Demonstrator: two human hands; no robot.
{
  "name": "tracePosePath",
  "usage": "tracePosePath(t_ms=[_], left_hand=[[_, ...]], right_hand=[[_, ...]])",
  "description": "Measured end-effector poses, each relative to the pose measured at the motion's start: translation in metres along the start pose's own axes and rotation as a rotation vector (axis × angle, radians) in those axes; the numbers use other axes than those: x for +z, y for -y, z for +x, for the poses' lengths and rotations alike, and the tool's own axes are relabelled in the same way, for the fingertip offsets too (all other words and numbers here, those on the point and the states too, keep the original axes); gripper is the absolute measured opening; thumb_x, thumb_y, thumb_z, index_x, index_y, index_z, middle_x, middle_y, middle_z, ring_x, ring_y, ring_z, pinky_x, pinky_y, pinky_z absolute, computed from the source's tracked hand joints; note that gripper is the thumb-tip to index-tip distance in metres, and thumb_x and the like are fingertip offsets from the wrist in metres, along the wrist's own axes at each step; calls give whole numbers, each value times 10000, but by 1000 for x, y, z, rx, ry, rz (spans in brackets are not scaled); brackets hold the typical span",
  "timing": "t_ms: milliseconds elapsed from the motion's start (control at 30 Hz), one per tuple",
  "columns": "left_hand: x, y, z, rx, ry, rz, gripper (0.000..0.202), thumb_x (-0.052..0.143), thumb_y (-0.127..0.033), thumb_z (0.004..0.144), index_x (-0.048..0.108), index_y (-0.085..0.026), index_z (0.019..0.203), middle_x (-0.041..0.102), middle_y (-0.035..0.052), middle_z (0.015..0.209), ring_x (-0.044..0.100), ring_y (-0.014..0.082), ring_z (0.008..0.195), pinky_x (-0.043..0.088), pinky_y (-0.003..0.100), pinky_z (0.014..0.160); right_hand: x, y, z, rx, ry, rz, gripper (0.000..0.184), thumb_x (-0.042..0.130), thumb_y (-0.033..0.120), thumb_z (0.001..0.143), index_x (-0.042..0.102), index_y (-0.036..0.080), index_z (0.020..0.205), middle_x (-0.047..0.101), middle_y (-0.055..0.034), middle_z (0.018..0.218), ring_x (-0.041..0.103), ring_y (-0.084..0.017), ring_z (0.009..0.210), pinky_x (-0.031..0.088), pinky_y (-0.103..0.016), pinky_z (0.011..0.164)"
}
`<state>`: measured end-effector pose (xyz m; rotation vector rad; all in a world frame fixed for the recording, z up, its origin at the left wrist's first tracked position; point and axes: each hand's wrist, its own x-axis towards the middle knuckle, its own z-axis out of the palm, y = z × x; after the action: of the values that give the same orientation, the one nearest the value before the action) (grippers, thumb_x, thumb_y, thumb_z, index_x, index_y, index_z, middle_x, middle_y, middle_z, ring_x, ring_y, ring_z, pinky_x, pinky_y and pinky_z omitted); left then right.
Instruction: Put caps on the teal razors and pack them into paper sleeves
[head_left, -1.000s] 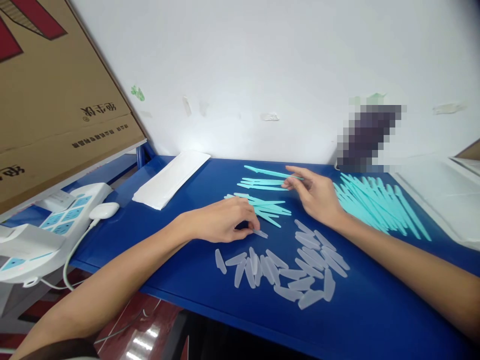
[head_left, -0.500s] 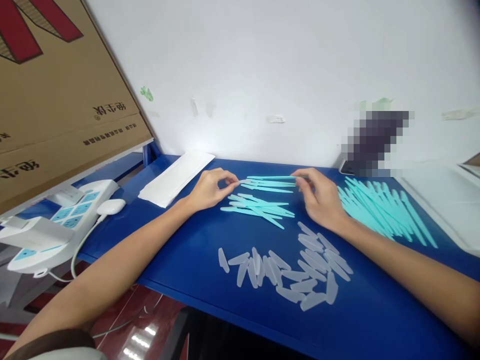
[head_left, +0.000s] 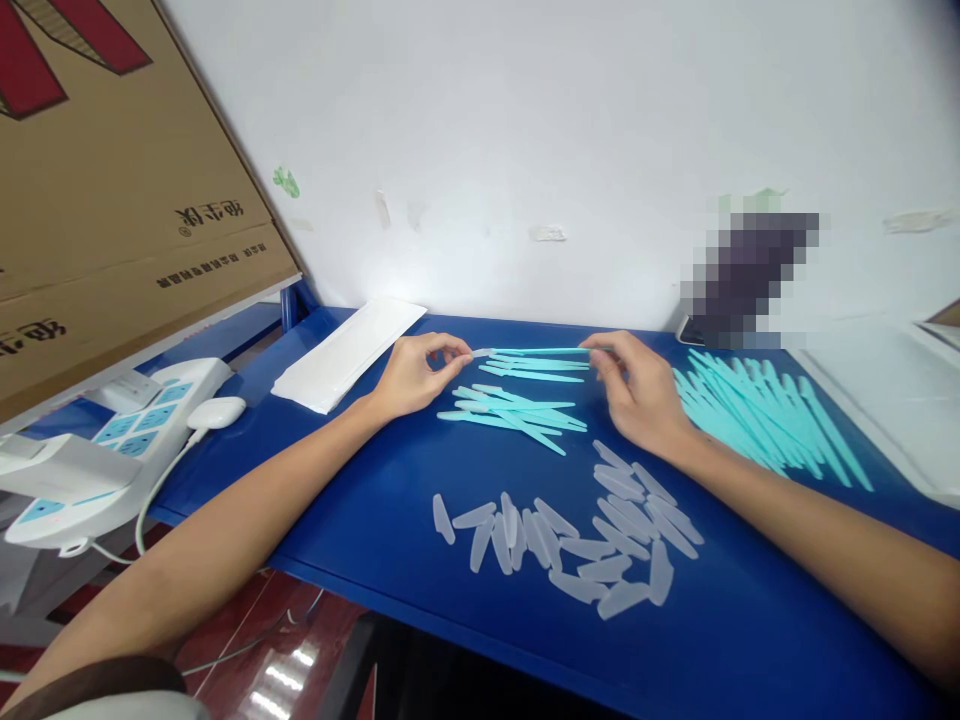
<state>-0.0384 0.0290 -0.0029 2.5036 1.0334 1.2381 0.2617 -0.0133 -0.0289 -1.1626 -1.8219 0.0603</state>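
Thumb and fingertips of my left hand [head_left: 421,374] pinch a small translucent blade cap [head_left: 481,353]. My right hand [head_left: 634,388] grips the far end of a slim teal eyebrow razor [head_left: 540,351], held level just above the table. The razor's left tip meets the cap; how far it sits inside I cannot tell. Right below lie a few teal razors side by side, then a crossed pile of razors [head_left: 517,408]. Nearer to me spread several loose translucent caps [head_left: 622,520]. Beyond my right wrist rests a large heap of teal razors [head_left: 765,410].
A white flat packet [head_left: 349,355] lies on the blue table [head_left: 360,490] at the left. A power strip [head_left: 142,430] with plugs and a cable stands at the left edge, below a big cardboard box [head_left: 142,200]. At the right is a pale translucent tray [head_left: 877,400].
My left hand has brought the cap up into line with the razor's tip, and the two now meet. My right hand keeps its hold, and the view has shifted slightly.
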Motion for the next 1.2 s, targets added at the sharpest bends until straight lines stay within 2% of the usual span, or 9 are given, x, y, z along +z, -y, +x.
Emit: tracePosePath(t_ms=[167, 400, 567, 633, 733, 833, 933, 1033, 1200], left_hand=[[3, -6, -3, 10, 37, -9, 181, 660, -341, 919, 763, -194, 899, 774, 41, 854, 650, 158, 735, 514, 297, 694], [9, -10, -3, -177, -16, -185, 183, 708, -329, 886, 783, -161, 883, 780, 58, 838, 657, 158, 703, 515, 288, 657], [5, -13, -2, -84, -25, -124, 199, 678, -345, 907, 760, -164, 886, 770, 56, 854, 643, 162, 722, 510, 299, 680], [1, -11, -1, 32, 33, -44, 203, 640, -342, 933, 748, -170, 918, 767, 58, 895, 650, 182, 803, 515, 324, 752], [-3, -7, -2, 156, 220, 39, 258, 591, -368, 966, 715, -174, 1080, 752, 71, 1022, 631, 220, 953, 501, 371, 863], [-5, -4, -2, 161, 386, 38, 443, 622, -463, 945, 623, -184, 1288, 709, 87, 1100, 590, 240, 1022, 487, 379, 890], [-6, -3, -2, 154, 497, 66, 591, 662, -564, 893, 584, -204, 1355, 685, 80, 1042, 572, 241, 959, 464, 374, 863], [-6, -2, -1, 142, 532, 92, 559, 635, -589, 905, 624, -206, 1312, 667, 58, 939, 557, 219, 866, 432, 354, 815], [-3, 0, -1, 118, 500, 95, 450, 553, -532, 982, 664, -189, 1252, 643, 31, 815, 540, 188, 755, 389, 316, 737]], right_hand=[[-3, 6, 0, -63, 113, -7, 241, 431, 311, 1014, 659, 241, 1050, 724, -73, 953, 669, -224, 823, 507, -382, 768], [-4, 8, -3, -77, 216, 55, 240, 457, 334, 1021, 664, 242, 1102, 763, -50, 941, 720, -218, 836, 527, -352, 748], [-2, 6, -5, -124, 266, -25, 248, 484, 357, 1016, 685, 237, 1098, 765, -58, 974, 699, -223, 848, 515, -369, 745], [-1, 5, -4, -140, 320, -49, 250, 489, 362, 1012, 690, 231, 1082, 761, -63, 973, 682, -227, 853, 509, -376, 735], [-2, 6, -3, -166, 376, -56, 227, 501, 345, 1003, 696, 229, 996, 753, -64, 960, 658, -223, 859, 499, -384, 746], [-3, 8, -2, -191, 418, -30, 220, 514, 328, 992, 692, 227, 912, 743, -60, 918, 644, -218, 855, 495, -389, 766], [-3, 9, -2, -200, 433, -22, 231, 518, 333, 985, 699, 228, 887, 732, -69, 896, 636, -221, 847, 488, -388, 750], [-3, 10, -1, -194, 438, -25, 235, 523, 342, 976, 708, 229, 886, 722, -74, 881, 627, -218, 821, 482, -379, 720], [-3, 10, -1, -175, 462, -15, 209, 560, 362, 952, 713, 224, 915, 672, -46, 793, 585, -175, 702, 453, -334, 643]])
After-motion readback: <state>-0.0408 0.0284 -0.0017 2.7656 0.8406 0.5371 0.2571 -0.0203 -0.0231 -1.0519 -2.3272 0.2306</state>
